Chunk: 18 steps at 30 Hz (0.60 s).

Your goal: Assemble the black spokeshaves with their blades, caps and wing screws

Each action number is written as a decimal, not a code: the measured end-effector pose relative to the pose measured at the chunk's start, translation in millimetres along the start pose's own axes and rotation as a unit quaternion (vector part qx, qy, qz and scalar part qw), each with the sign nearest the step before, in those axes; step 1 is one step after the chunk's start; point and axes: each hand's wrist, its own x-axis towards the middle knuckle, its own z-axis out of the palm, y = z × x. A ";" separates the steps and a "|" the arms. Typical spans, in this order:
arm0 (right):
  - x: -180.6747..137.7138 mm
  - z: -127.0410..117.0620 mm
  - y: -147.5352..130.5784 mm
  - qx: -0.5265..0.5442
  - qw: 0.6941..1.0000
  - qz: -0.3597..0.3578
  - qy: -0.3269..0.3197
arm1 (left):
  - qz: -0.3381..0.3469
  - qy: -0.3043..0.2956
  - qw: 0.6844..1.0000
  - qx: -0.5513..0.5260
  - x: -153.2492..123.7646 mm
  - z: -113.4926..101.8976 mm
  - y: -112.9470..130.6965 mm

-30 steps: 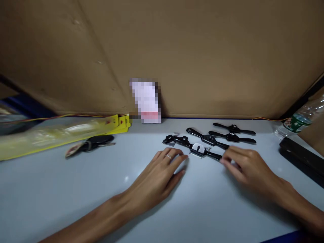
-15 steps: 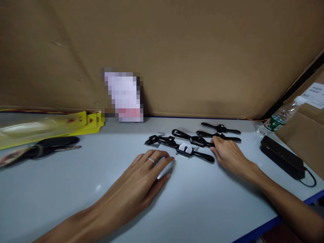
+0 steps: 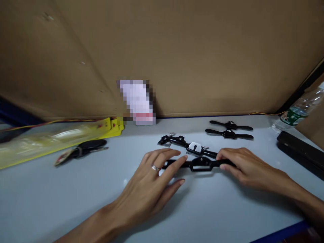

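Observation:
A black two-handled spokeshave (image 3: 199, 163) lies on the pale table between my hands. My right hand (image 3: 246, 167) grips its right handle with curled fingers. My left hand (image 3: 154, 175), with a ring on one finger, rests spread over its left handle, fingertips touching it. Just behind lies another black spokeshave (image 3: 188, 146) with a white blade plate. Two more black spokeshaves (image 3: 229, 130) lie side by side farther back on the right.
A brown cardboard wall (image 3: 177, 50) closes the back. Yellow packaged items (image 3: 58, 136) and a dark-handled tool (image 3: 81, 152) lie at the left. A plastic bottle (image 3: 298, 109) and a black case (image 3: 301, 150) sit at the right. The table's blue front edge (image 3: 280, 233) runs lower right.
My right hand has pulled one spokeshave out of the group toward me and laid it in front. My left hand has moved onto its left handle.

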 end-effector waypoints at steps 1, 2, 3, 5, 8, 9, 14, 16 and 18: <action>-2.3 1.8 -3.6 0.013 1.000 -0.008 -0.024 | 0.010 -0.018 1.000 -0.013 0.2 0.2 -0.7; -4.1 3.7 -6.7 0.023 0.999 -0.014 -0.042 | 0.020 -0.037 0.999 -0.028 0.4 0.5 -1.4; -5.6 5.4 -9.2 0.030 0.998 -0.016 -0.054 | 0.029 -0.055 0.997 -0.044 0.7 0.7 -1.9; -7.7 8.2 -11.6 0.043 0.996 -0.012 -0.074 | 0.042 -0.084 0.993 -0.074 1.4 0.9 -2.0; -9.1 12.3 -8.3 0.052 0.994 0.004 -0.092 | 0.048 -0.115 0.988 -0.095 2.2 1.0 0.1; -9.4 14.0 -5.8 0.053 0.994 0.005 -0.095 | 0.048 -0.123 0.986 -0.097 2.3 1.1 1.1; -7.7 24.5 6.9 0.045 0.996 -0.033 -0.073 | 0.027 -0.143 0.985 -0.094 2.7 1.6 -3.3; -5.0 27.4 9.4 0.046 0.996 -0.061 -0.052 | -0.024 -0.112 0.990 -0.081 3.2 2.3 -13.2; -1.5 29.2 10.7 0.046 0.994 -0.098 -0.028 | -0.106 -0.064 0.990 -0.068 3.7 4.2 -27.3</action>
